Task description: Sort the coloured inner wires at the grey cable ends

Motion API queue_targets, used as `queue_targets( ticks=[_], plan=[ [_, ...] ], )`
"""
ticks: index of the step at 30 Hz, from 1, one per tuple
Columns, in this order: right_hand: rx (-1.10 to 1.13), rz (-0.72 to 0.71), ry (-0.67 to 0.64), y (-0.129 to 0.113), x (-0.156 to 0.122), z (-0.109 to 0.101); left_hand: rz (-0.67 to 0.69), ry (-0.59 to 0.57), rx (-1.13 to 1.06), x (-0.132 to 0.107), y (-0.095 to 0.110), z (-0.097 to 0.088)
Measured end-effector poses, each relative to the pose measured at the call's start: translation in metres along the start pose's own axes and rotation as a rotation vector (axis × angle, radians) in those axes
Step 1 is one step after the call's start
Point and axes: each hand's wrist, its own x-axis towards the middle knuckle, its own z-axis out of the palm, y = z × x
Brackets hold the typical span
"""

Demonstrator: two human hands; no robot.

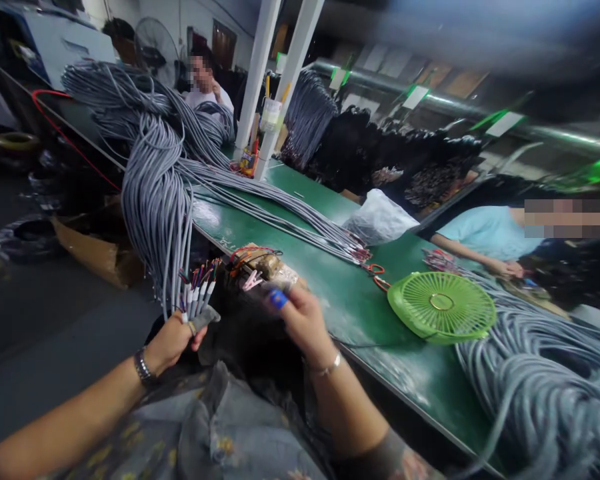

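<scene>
My left hand [173,341] is wrapped round a bunch of grey cables [197,300]. Their stripped ends point upward and show thin coloured wires. A grey wrap covers the thumb of this hand. Farther right, my right hand [306,323] is raised near the table's front edge, its fingers curled together and blurred at the tips. Blue tape is wound round one digit. Whatever may be between those fingers cannot be made out. Just beyond it, a pink clip [253,280] lies beside a small heap of odds and ends on the table.
Long grey cables [155,173] hang over the edge of the green table [300,233]. Orange-handled scissors [375,269], a plastic bag [380,217] and a green fan [440,307] are on it. Two co-workers sit across, one [485,233] at right. A cardboard box [95,253] stands left.
</scene>
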Motion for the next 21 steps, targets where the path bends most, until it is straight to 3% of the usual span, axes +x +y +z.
queue_targets(
  ticks=[2, 5, 9, 13, 17, 19, 21],
  plan=[
    [0.055, -0.036, -0.144, -0.004, -0.02, 0.032, 0.001, 0.066, -0.013, 0.001, -0.003, 0.005],
    [-0.044, -0.098, -0.266, -0.001, -0.027, 0.069, 0.029, 0.102, -0.038, 0.001, -0.008, 0.01],
    [-0.434, -0.115, -0.262, 0.006, -0.013, 0.096, 0.176, 0.139, -0.042, 0.001, -0.008, 0.015],
    [-0.642, -0.143, -0.251, 0.003, -0.003, 0.107, 0.217, 0.208, -0.008, 0.002, -0.005, 0.019],
    [-0.597, -0.155, -0.251, 0.006, -0.005, 0.102, 0.227, 0.19, 0.071, 0.006, -0.007, 0.019],
    [-0.493, -0.143, -0.231, 0.013, -0.01, 0.097, 0.202, 0.124, 0.102, 0.008, -0.009, 0.018],
    [-0.361, -0.129, -0.196, 0.022, -0.016, 0.091, 0.159, -0.016, 0.084, 0.01, -0.01, 0.016]
  ],
)
